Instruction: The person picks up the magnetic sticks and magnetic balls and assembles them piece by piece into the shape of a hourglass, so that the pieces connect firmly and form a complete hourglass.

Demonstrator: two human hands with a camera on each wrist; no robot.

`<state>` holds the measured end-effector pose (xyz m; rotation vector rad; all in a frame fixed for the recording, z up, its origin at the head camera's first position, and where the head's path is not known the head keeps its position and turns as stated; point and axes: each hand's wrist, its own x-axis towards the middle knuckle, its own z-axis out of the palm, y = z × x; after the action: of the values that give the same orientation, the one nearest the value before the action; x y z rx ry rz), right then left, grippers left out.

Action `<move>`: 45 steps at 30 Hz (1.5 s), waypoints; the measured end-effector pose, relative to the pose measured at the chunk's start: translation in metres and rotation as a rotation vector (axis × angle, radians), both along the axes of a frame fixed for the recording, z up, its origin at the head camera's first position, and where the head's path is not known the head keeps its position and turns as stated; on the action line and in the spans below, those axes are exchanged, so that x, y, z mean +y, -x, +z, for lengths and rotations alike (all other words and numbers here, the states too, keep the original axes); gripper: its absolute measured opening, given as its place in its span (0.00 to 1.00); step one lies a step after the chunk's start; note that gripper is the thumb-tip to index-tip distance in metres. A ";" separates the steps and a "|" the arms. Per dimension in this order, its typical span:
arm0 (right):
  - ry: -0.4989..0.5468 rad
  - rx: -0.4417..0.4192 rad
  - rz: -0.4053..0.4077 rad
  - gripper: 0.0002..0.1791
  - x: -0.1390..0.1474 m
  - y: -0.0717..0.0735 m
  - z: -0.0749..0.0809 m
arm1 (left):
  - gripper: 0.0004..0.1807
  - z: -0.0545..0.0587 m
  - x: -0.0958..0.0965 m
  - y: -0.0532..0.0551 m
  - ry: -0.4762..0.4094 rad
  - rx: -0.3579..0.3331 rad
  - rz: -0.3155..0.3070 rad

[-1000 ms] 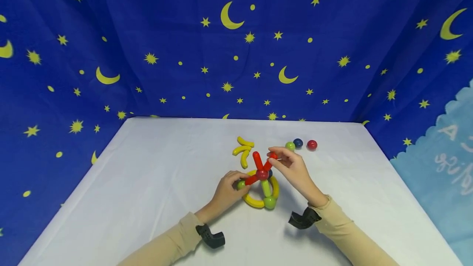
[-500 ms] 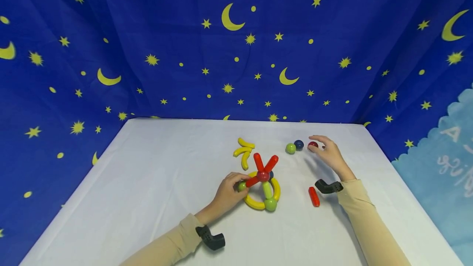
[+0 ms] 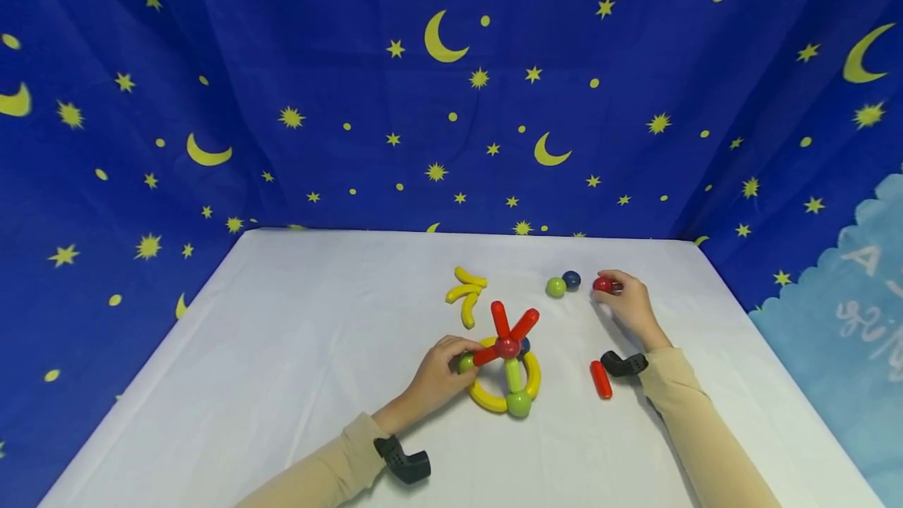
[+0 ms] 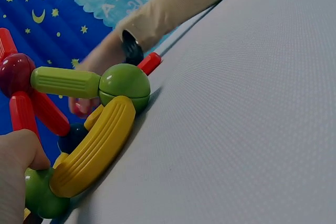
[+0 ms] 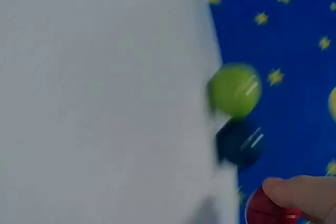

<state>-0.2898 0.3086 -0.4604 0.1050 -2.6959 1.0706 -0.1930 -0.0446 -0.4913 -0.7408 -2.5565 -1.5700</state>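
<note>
In the head view a construction of rods and balls stands on the table: a curved yellow ring [image 3: 487,400], a green rod [image 3: 513,375] rising from a green ball [image 3: 519,404], and a red ball [image 3: 507,347] on top with two red rods [image 3: 524,324] pointing up. My left hand [image 3: 432,379] grips its left green ball [image 4: 39,195], beside a slanting red rod; the thumb covers part of that ball in the left wrist view. Farther right, my right hand [image 3: 632,310] pinches a loose red ball [image 3: 602,284] between thumb and fingers.
Another green ball [image 3: 556,287] and a dark blue ball [image 3: 571,281] sit together left of the right hand. Several curved yellow pieces [image 3: 463,293] lie behind the construction. One loose red rod [image 3: 601,379] rests near the right wrist. A starry blue curtain [image 3: 367,85] borders the table.
My right hand has left the upper red rod, moved right and back, and its fingers now pinch the loose red ball. The left hand keeps its hold; the construction has shifted slightly nearer.
</note>
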 end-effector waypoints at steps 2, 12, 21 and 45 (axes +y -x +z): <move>0.049 0.040 -0.020 0.21 -0.010 -0.004 0.012 | 0.16 0.001 0.000 0.001 0.000 0.004 -0.003; 0.430 -0.068 0.195 0.25 -0.097 -0.051 0.077 | 0.16 0.000 0.000 0.005 0.009 0.014 0.001; 0.391 -0.080 0.431 0.22 -0.153 -0.069 0.092 | 0.16 -0.002 -0.002 0.004 0.016 0.010 0.006; 0.363 -0.059 0.456 0.19 -0.137 -0.058 0.090 | 0.22 0.003 0.001 0.002 -0.069 0.006 -0.039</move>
<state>-0.2318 0.1716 -0.3706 0.6544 -2.5348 1.6947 -0.1951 -0.0438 -0.4879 -0.7921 -2.4845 -1.6555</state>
